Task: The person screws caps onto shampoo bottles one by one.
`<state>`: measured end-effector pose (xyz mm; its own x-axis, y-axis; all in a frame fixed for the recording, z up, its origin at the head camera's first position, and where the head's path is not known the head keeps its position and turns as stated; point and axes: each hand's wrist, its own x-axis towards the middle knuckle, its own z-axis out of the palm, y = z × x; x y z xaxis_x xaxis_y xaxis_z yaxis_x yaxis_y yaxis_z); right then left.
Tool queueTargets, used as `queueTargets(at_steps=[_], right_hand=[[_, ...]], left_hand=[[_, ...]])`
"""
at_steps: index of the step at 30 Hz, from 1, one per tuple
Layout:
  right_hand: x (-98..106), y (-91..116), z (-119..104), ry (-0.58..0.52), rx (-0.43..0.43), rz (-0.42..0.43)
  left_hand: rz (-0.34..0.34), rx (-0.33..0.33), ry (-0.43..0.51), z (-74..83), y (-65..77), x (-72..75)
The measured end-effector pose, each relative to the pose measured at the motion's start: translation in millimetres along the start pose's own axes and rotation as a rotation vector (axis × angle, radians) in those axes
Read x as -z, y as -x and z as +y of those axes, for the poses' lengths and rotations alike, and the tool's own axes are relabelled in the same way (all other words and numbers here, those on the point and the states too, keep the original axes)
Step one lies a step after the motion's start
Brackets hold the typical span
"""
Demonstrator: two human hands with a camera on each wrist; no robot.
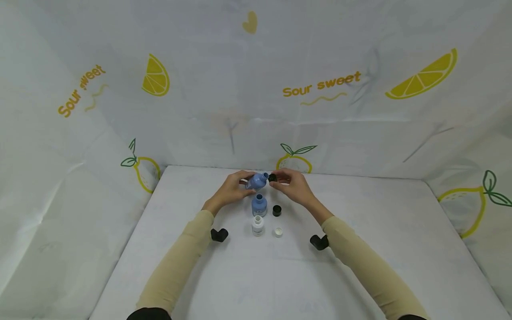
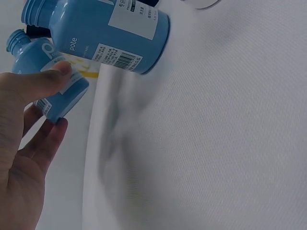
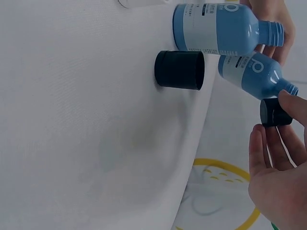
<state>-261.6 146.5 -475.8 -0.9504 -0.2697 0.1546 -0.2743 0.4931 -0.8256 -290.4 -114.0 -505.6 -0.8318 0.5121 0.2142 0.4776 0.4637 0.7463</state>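
My left hand (image 1: 232, 187) grips a blue bottle (image 1: 257, 181) round its body, tilted with its open neck toward the right hand. In the left wrist view the thumb lies across the label of this bottle (image 2: 57, 79). Between thumb and fingers my right hand (image 1: 294, 184) pinches a black cap (image 3: 275, 112), right beside the bottle's neck. Nearer on the table a second blue bottle (image 1: 259, 206) stands upright and uncapped. A loose black cap (image 1: 277, 210) sits to its right. In front stands an uncapped white bottle (image 1: 258, 226), with a white cap (image 1: 278, 232) next to it.
All this stands on a white-covered table (image 1: 256, 275). A white curtain (image 1: 224, 102) printed with lemons hangs behind and at both sides. Black wrist mounts (image 1: 219, 235) show beside both forearms.
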Motion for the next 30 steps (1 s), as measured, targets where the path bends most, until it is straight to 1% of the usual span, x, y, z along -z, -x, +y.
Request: queueTargets(at_steps=[5, 9, 14, 21, 26, 30], right_hand=[[1, 0, -3, -0.028, 0.003, -0.001], [1, -1, -5, -0.058, 0.023, 0.0], [-2, -2, -6, -0.058, 0.055, 0.013], [-6, -3, -8, -0.071, 0.075, 0.035], [-9, -4, -9, -0.078, 0.07, 0.046], [-10, -6, -9, -0.091, 0.065, 0.029]], left_hand=[[-0.012, 0.008, -0.003, 1.6, 0.0, 1.6], [-0.024, 0.009, -0.001, 2.4, 0.0, 2.2], [-0.041, 0.009, 0.001, 1.9, -0.7, 1.4], [-0.043, -0.002, -0.017, 0.1, -1.4, 1.0], [-0.049, -0.004, -0.014, 0.0, -1.9, 1.5], [-0.054, -0.001, -0.011, 0.8, -1.6, 2.3]])
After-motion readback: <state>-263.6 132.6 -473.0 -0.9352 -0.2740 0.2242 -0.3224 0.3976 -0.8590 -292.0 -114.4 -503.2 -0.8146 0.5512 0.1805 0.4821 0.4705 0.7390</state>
